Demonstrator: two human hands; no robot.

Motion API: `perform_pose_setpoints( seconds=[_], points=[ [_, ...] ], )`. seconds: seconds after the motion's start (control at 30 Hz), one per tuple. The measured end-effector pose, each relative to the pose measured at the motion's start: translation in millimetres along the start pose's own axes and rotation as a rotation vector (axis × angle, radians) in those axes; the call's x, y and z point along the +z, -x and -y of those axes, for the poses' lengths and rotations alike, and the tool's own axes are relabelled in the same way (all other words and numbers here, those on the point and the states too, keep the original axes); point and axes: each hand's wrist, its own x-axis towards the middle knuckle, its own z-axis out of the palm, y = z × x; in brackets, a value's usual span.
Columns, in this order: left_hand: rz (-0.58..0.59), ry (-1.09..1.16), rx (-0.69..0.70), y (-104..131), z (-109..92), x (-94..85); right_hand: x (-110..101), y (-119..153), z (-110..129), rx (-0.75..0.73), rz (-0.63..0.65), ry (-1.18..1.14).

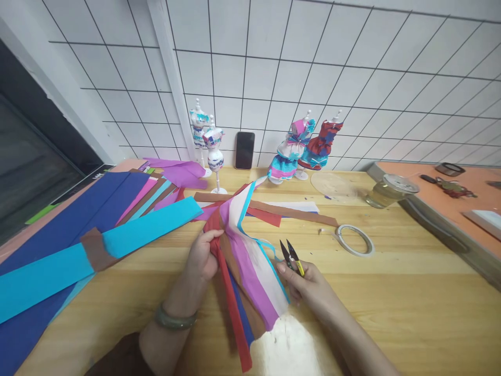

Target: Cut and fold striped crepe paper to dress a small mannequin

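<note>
My left hand [204, 256] pinches the gathered left edge of a striped crepe-paper sheet [256, 263]. Red, blue, brown, purple and white bands run down it, with a turquoise strip along its right edge. In my right hand [309, 287] is a pair of thread snips [293, 258] with dark blades and a yellow part on the handle. The blades point up and away from me, spread apart, just right of the sheet. A thin turquoise strip end [274, 248] curls between the sheet and my right fingers; whether they touch it I cannot tell.
Blue crepe paper [97, 206] and a turquoise strip [152, 225] lie at left. Small dressed mannequins [214, 151] and a phone [245, 150] stand by the tiled wall. Right are a tape roll [371, 246], a glass cup [391, 190] and a raised orange surface [434, 183].
</note>
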Motion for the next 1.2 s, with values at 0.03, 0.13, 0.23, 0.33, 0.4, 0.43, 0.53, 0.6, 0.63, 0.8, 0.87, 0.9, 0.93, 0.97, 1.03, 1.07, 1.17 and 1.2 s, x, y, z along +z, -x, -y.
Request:
perform_pose_setpoints(
  seconds=[0.03,0.13,0.23,0.33,0.4,0.43,0.53,0.6,0.63,0.8,0.87,0.9,0.93,0.97,1.03,1.07,1.17,1.2],
  points=[
    [-0.013,0.007,-0.016,0,0,0.6,0,-1,-2,0.01,-0.024,-0.008],
    [-0.055,0.014,0.002,0,2,3.1,-6,-7,-7,0.004,-0.148,0.011],
    [-0.046,0.001,0.007,0,6,5.1,-29,-26,0,-0.096,-0.312,0.157],
    [-0.032,-0.003,0.005,0,11,6.4,-71,-68,30,-0.325,-0.617,0.41],
    [-0.028,-0.007,0.034,1,14,7.4,-99,-106,59,-0.57,-0.835,0.488],
    [-0.021,-0.009,0.047,1,16,7.8,-109,-125,73,-0.649,-0.866,0.51],
    [-0.001,-0.011,0.058,2,20,8.6,-124,-177,105,-0.802,-0.843,0.53],
    [0.011,-0.013,0.054,1,21,8.1,-123,-201,114,-0.842,-0.861,0.507],
    [0.024,-0.011,0.055,1,22,7.5,-121,-209,115,-0.852,-0.874,0.494],
    [0.077,-0.021,0.098,-1,22,4.4,-110,-231,115,-0.867,-0.868,0.506],
    [0.1,-0.035,0.097,0,22,3.6,-110,-235,115,-0.86,-0.879,0.53],
    [0.112,-0.04,0.091,1,23,3.5,-110,-236,114,-0.861,-0.895,0.537],
    [0.123,-0.044,0.082,2,23,3.6,-112,-238,114,-0.864,-0.911,0.54],
    [0.128,-0.049,0.072,3,23,3.8,-114,-239,113,-0.87,-0.924,0.539],
    [0.132,-0.055,0.057,4,24,4.6,-119,-241,108,-0.875,-0.922,0.537],
    [0.132,-0.058,0.056,5,24,5.1,-122,-242,105,-0.865,-0.904,0.553],
    [0.121,-0.072,0.076,6,25,6.3,-132,-240,90,-0.783,-0.832,0.663],
    [0.117,-0.08,0.082,6,25,6.6,-136,-238,84,-0.753,-0.806,0.706]
  ],
)
